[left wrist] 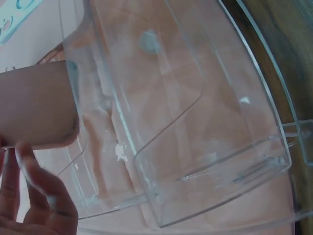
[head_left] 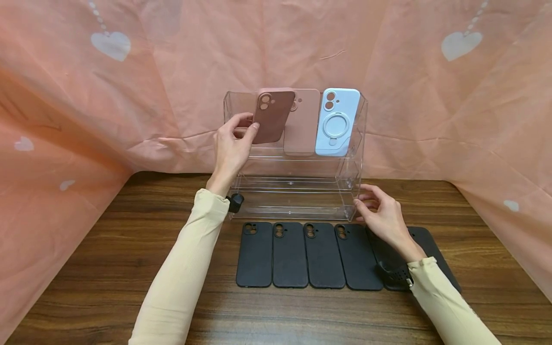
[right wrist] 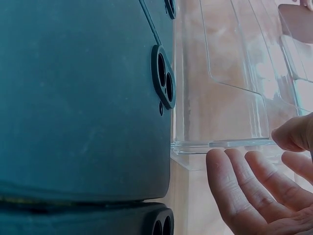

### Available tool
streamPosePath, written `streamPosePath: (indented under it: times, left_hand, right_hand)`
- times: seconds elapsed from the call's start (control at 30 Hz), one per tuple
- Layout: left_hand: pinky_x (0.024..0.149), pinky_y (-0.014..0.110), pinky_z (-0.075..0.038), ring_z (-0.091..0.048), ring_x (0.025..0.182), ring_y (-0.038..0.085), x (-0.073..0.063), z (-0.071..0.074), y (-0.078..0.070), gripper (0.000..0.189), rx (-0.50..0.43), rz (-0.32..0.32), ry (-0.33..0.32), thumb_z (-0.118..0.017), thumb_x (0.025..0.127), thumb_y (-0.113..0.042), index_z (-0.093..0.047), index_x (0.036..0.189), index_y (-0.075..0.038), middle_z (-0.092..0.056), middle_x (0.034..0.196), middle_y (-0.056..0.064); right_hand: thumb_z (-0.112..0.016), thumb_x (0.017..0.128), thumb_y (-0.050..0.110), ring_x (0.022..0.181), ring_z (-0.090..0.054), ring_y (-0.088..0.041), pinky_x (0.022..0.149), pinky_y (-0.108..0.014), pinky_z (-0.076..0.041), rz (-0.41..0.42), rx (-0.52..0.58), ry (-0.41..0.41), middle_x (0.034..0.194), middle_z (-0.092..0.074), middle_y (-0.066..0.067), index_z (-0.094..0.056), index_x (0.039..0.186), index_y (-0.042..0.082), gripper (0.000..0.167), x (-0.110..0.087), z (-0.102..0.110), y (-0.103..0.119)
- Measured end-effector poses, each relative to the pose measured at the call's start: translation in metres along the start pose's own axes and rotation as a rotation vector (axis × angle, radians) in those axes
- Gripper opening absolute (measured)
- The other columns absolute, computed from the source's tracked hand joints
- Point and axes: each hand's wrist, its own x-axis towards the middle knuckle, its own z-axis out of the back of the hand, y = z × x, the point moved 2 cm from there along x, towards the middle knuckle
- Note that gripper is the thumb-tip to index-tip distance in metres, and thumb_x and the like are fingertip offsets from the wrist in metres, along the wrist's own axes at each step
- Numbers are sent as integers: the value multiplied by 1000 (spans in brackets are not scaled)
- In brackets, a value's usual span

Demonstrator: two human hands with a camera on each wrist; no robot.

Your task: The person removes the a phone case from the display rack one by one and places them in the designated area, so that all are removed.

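Note:
A dusty-pink phone case [head_left: 273,120] is pinched in my left hand [head_left: 232,148], thumb on its lower left edge, at the left of the top tier of a clear acrylic display stand [head_left: 297,184]. In the left wrist view, the fingertips [left wrist: 30,159] are at the case's edge. Beside it on that tier stand a light pink phone case [head_left: 304,127], partly overlapped, and a white phone case [head_left: 338,122] with a ring. My right hand [head_left: 381,215] rests its loosely bent fingers against the stand's right side, low down; the right wrist view has the fingertips [right wrist: 216,159] along the side wall.
Several black phone cases [head_left: 290,256] lie in a row on the wooden table [head_left: 108,268] before the stand, the rightmost partly under my right hand and wrist. A pink curtain [head_left: 181,57] with white hearts hangs behind and along both sides.

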Motion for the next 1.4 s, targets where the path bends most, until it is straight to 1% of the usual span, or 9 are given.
streamPosePath:
  times: [0.17,0.27,0.43,0.57,0.73,0.87,1.0,1.2,1.4]
  left_hand:
    - [84,23,-55,-72,96,23,-1,3,-6,24,-112,-6,9,-70,96,-18,-73,118,-8,-75,110,12]
    - [83,23,-56,-73,96,20,-3,6,-10,24,-176,-12,33,-71,96,-17,-73,118,-8,-75,109,12]
    - [76,23,-60,-73,89,12,-10,10,-15,28,-250,-26,97,-71,97,-16,-70,122,-5,-74,114,14]
    - [76,24,-62,-72,85,7,-17,12,-19,37,-305,-63,108,-71,95,-8,-64,131,-4,-73,112,19]
    - [80,22,-60,-72,88,9,-27,14,-21,44,-302,-95,123,-72,93,-3,-58,135,-6,-74,105,22]
    - [84,23,-61,-71,98,12,-36,15,-19,39,-321,-54,174,-72,93,-1,-59,129,-2,-72,112,21]
    - [84,25,-62,-71,100,13,-46,16,-14,38,-341,17,210,-71,94,-2,-59,129,-4,-71,116,20]
    - [72,30,-64,-75,88,14,-59,19,-7,39,-362,120,257,-69,96,-3,-57,132,-8,-71,115,20]
    - [65,37,-65,-75,83,15,-68,25,-1,39,-365,192,277,-68,97,-6,-56,134,-12,-71,114,19]
  right_hand:
    - [-66,98,7,79,-76,-17,57,-32,-62,-4,9,1,108,-71,-25,-58,136,0,40,0,1,1]
    - [-66,98,8,79,-75,-17,57,-32,-62,-10,10,5,108,-71,-25,-58,136,1,40,0,1,2]
    - [-67,98,8,79,-76,-22,57,-33,-62,-17,4,9,108,-71,-24,-58,137,1,41,0,1,3]
    - [-66,98,8,80,-76,-22,58,-31,-62,-18,7,9,108,-70,-25,-57,137,1,41,-1,2,3]
    - [-67,98,8,81,-76,-20,58,-31,-63,-20,10,15,109,-70,-25,-57,137,0,41,0,2,3]
    - [-66,98,7,80,-76,-18,58,-33,-63,-19,12,20,109,-70,-25,-56,138,0,42,0,2,3]
    - [-66,98,7,78,-76,-20,57,-35,-63,-19,8,24,109,-70,-25,-56,138,0,42,0,1,2]
    - [-67,98,7,79,-75,-12,59,-30,-63,-23,21,25,109,-70,-26,-56,138,0,43,-2,2,3]
    - [-67,97,6,82,-75,-15,61,-19,-60,2,18,3,107,-71,-25,-57,137,-1,42,-2,1,4]
